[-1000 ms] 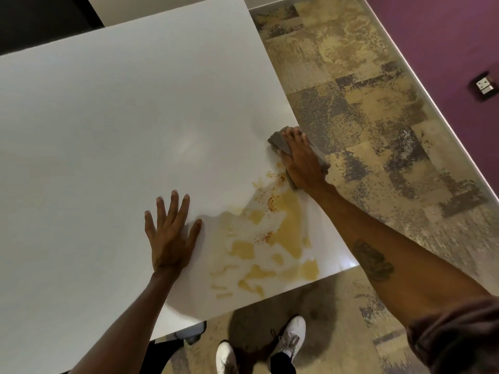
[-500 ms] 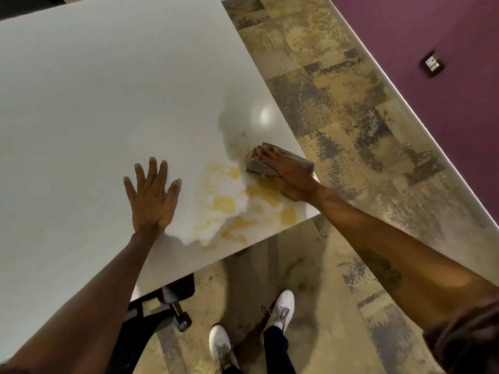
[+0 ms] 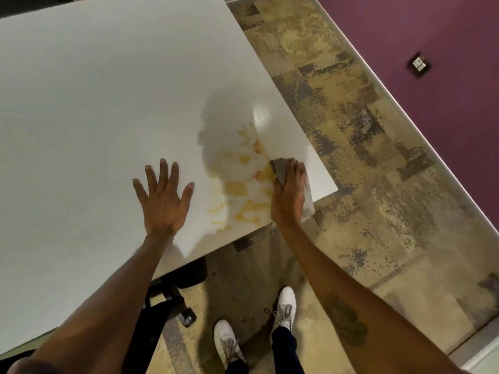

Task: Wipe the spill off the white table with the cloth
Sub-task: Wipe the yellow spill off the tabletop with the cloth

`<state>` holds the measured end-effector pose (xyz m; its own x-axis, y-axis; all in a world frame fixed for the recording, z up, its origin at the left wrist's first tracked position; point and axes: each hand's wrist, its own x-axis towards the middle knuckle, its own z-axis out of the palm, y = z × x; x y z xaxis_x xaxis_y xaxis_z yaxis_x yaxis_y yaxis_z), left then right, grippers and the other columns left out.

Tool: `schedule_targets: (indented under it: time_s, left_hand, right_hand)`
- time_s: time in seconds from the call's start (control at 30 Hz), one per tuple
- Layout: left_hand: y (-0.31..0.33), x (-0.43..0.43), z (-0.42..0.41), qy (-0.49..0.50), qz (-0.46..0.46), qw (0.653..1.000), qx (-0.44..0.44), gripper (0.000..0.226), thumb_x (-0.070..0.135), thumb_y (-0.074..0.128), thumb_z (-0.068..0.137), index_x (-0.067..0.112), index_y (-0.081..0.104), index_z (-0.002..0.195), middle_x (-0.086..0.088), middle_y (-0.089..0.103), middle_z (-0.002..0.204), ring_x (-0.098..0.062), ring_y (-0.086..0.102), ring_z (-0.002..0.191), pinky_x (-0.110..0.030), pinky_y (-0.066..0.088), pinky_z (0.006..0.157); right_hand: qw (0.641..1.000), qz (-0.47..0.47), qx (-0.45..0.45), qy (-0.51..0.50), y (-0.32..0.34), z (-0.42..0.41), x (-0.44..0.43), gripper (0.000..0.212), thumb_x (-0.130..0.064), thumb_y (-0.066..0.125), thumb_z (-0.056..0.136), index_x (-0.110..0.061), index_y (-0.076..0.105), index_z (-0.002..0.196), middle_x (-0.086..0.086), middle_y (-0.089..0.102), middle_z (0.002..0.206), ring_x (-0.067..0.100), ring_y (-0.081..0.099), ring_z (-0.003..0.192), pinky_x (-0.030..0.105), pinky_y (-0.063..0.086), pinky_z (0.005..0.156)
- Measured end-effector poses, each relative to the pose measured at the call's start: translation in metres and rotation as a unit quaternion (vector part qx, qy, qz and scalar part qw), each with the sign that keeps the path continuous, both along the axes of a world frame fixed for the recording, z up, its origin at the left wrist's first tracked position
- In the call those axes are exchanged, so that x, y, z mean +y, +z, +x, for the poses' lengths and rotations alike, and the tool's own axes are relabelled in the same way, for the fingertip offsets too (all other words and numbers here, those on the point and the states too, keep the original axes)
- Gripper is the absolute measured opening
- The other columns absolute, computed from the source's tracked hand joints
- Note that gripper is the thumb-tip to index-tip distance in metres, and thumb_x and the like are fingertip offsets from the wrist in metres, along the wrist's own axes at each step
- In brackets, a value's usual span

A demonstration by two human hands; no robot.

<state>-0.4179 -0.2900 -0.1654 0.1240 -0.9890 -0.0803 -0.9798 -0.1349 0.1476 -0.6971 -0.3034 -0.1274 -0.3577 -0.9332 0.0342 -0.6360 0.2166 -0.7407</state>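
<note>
A person's right hand (image 3: 289,195) presses down on a grey cloth (image 3: 280,171) at the near right corner of a white table (image 3: 94,90), fingers curled over the fabric and gripping it against the tabletop. The cloth shows as a dark folded edge ahead of the fingertips, while a paler part of it trails out from under the palm toward the table's edge. The left hand (image 3: 163,198) lies flat on the table just beside the mess, palm down, fingers spread wide and holding nothing.

Between the two hands spreads a yellow spill (image 3: 237,188), broken into patches and streaks, with reddish-orange specks scattered along its far side. The cloth touches the right-hand margin of the spill, where a yellow patch meets its dark edge. A shadow falls across the tabletop over the stained area, and a bright reflection of a light sits farther back near the table's right edge.

Below the table edge stand the person's white sneakers (image 3: 283,306) on mottled beige-and-grey carpet (image 3: 364,157). A black wheeled chair base (image 3: 175,300) shows under the table at lower left. A purple wall (image 3: 432,28) runs along the right, carrying a small socket plate (image 3: 419,66).
</note>
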Motion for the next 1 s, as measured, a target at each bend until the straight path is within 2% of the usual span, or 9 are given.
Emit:
schedule_targets:
  time_s: [0.07, 0.17, 0.33, 0.47, 0.53, 0.67, 0.8, 0.87, 1.0]
  left_hand:
    - [0.000, 0.000, -0.004, 0.009, 0.008, 1.000, 0.011, 0.075, 0.069, 0.004, 0.102, 0.030, 0.008, 0.166, 0.004, 0.000, 0.174, -0.031, -0.003, 0.161, -0.065, 0.001, 0.126]
    - [0.001, -0.002, -0.004, 0.013, 0.019, 1.000, 0.007, 0.076, 0.069, 0.003, 0.101, 0.030, 0.006, 0.166, 0.005, -0.002, 0.174, -0.029, -0.006, 0.161, -0.066, 0.001, 0.125]
    - [0.004, -0.004, -0.003, 0.010, 0.027, 0.999, 0.014, 0.076, 0.067, 0.008, 0.100, 0.029, 0.003, 0.166, 0.004, -0.008, 0.174, -0.027, -0.012, 0.161, -0.066, 0.000, 0.125]
    - [0.004, -0.004, -0.001, -0.012, -0.012, 0.999, -0.030, 0.073, 0.062, 0.021, 0.105, 0.020, 0.022, 0.165, -0.005, 0.014, 0.173, -0.034, 0.010, 0.160, -0.067, 0.013, 0.123]
    - [0.001, -0.004, 0.000, -0.020, -0.044, 0.997, -0.052, 0.070, 0.059, 0.029, 0.107, 0.016, 0.032, 0.162, -0.008, 0.026, 0.169, -0.038, 0.021, 0.158, -0.069, 0.019, 0.121]
    - [-0.001, -0.008, 0.000, -0.013, -0.029, 0.998, -0.057, 0.072, 0.063, 0.026, 0.105, 0.020, 0.031, 0.162, -0.007, 0.024, 0.170, -0.037, 0.020, 0.158, -0.069, 0.015, 0.122]
    - [-0.002, -0.009, 0.001, -0.007, -0.032, 0.999, -0.040, 0.073, 0.064, 0.028, 0.104, 0.021, 0.030, 0.163, -0.006, 0.023, 0.170, -0.037, 0.018, 0.159, -0.068, 0.013, 0.123]
    - [-0.002, -0.009, 0.001, -0.010, -0.042, 0.998, -0.043, 0.071, 0.061, 0.034, 0.104, 0.019, 0.033, 0.162, -0.007, 0.026, 0.169, -0.038, 0.021, 0.158, -0.069, 0.016, 0.122]
    - [-0.004, -0.006, 0.001, -0.026, -0.079, 0.995, -0.052, 0.068, 0.055, 0.043, 0.105, 0.013, 0.039, 0.158, -0.011, 0.033, 0.166, -0.040, 0.027, 0.155, -0.070, 0.022, 0.119]
  right_hand:
    - [0.994, -0.008, -0.002, -0.107, 0.000, 0.023, -0.007, 0.054, -0.010, 0.052, 0.094, -0.009, 0.037, 0.146, 0.016, 0.040, 0.151, 0.035, 0.034, 0.141, 0.053, 0.031, 0.117]
    - [0.982, -0.001, 0.043, -0.185, -0.004, 0.050, -0.030, 0.053, -0.012, 0.049, 0.097, 0.002, 0.036, 0.146, 0.024, 0.037, 0.152, 0.040, 0.031, 0.144, 0.048, 0.020, 0.123]
    - [0.980, 0.009, 0.097, -0.176, -0.007, 0.064, -0.084, 0.052, -0.018, 0.045, 0.100, 0.004, 0.034, 0.146, 0.024, 0.038, 0.152, 0.038, 0.031, 0.145, 0.043, 0.018, 0.124]
    - [0.985, -0.001, 0.073, -0.159, -0.005, 0.071, -0.129, 0.052, -0.023, 0.043, 0.102, 0.002, 0.034, 0.146, 0.023, 0.037, 0.153, 0.036, 0.030, 0.145, 0.044, 0.020, 0.123]
    - [0.989, -0.015, 0.068, -0.133, -0.004, 0.075, -0.146, 0.051, -0.021, 0.045, 0.101, 0.003, 0.037, 0.145, 0.024, 0.039, 0.151, 0.037, 0.033, 0.144, 0.046, 0.024, 0.121]
    - [0.998, -0.013, 0.039, -0.041, -0.002, 0.078, -0.178, 0.051, -0.022, 0.049, 0.100, 0.003, 0.040, 0.144, 0.023, 0.039, 0.152, 0.037, 0.032, 0.144, 0.048, 0.025, 0.119]
    - [0.993, 0.001, 0.012, 0.118, -0.002, 0.072, -0.206, 0.053, -0.026, 0.049, 0.101, -0.004, 0.036, 0.148, 0.017, 0.035, 0.155, 0.032, 0.024, 0.147, 0.044, 0.020, 0.122]
    - [0.978, 0.011, -0.005, 0.207, -0.001, 0.064, -0.213, 0.052, -0.025, 0.052, 0.100, -0.007, 0.039, 0.147, 0.016, 0.040, 0.152, 0.031, 0.031, 0.144, 0.044, 0.024, 0.120]
    - [0.943, 0.020, -0.029, 0.331, 0.000, 0.050, -0.207, 0.053, -0.027, 0.055, 0.096, -0.012, 0.043, 0.145, 0.013, 0.044, 0.150, 0.024, 0.039, 0.139, 0.019, 0.022, 0.112]
